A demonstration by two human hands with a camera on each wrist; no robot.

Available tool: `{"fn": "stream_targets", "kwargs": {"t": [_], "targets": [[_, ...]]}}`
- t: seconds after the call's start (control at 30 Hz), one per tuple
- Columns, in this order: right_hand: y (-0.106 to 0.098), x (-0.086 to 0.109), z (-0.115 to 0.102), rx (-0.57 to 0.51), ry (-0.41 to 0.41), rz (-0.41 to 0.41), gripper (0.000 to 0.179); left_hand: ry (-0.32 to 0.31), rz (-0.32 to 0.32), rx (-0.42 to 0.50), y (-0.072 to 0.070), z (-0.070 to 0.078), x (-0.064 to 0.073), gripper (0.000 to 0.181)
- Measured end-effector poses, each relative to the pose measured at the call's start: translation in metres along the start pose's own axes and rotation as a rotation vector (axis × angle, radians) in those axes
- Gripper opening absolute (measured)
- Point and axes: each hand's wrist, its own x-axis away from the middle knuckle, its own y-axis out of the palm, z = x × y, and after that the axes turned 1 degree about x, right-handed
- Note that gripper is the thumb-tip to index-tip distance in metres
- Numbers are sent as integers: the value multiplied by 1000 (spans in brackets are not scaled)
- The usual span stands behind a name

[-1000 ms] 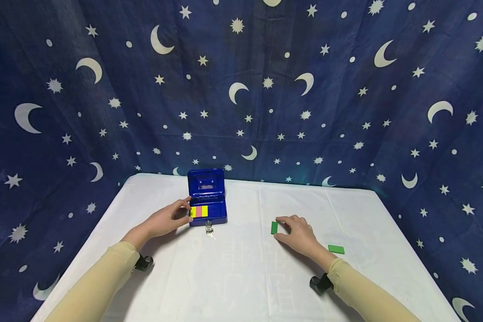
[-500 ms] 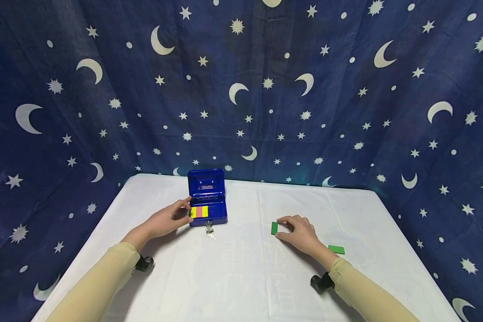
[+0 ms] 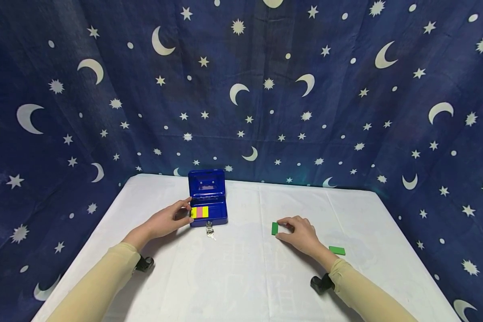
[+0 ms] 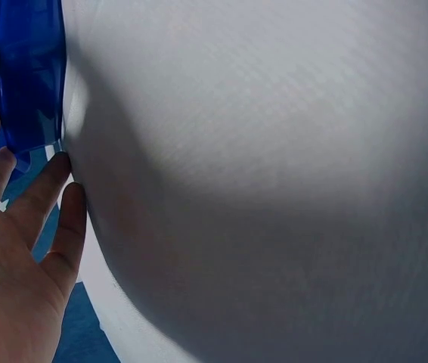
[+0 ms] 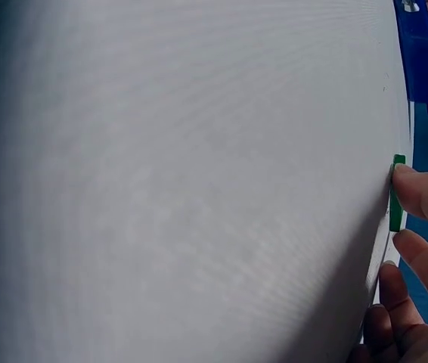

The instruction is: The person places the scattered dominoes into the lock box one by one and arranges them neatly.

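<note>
A blue cash box [image 3: 216, 211] stands with its lid [image 3: 206, 183] raised, and a row of yellow and pink blocks [image 3: 199, 212] lies inside at its left. My left hand [image 3: 168, 219] holds the left side of the box, index finger at the back edge and thumb at the front corner. My right hand [image 3: 299, 233] has its thumb and index finger at the two ends of a small green domino-like block [image 3: 274, 228]. In the right wrist view the thumb overlaps one end of this block [image 5: 397, 197]. The left wrist view shows fingers beside the box [image 4: 31, 76].
A second green block [image 3: 336, 250] lies on the white tablecloth [image 3: 241, 277], close to my right wrist. Keys [image 3: 211, 233] hang from the lock at the front of the box. Behind the table rises a dark blue curtain [image 3: 209, 89] with moons and stars.
My right hand has shifted very slightly to the right, while the green block stays in place. My left hand and the cash box have not visibly moved.
</note>
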Motion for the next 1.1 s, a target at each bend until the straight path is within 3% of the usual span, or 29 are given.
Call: {"fn": "stream_targets", "kwargs": {"t": [1.1], "targets": [[3,-2,-1,28,16,2,41,4,17,-20,0,3,3,48]]}}
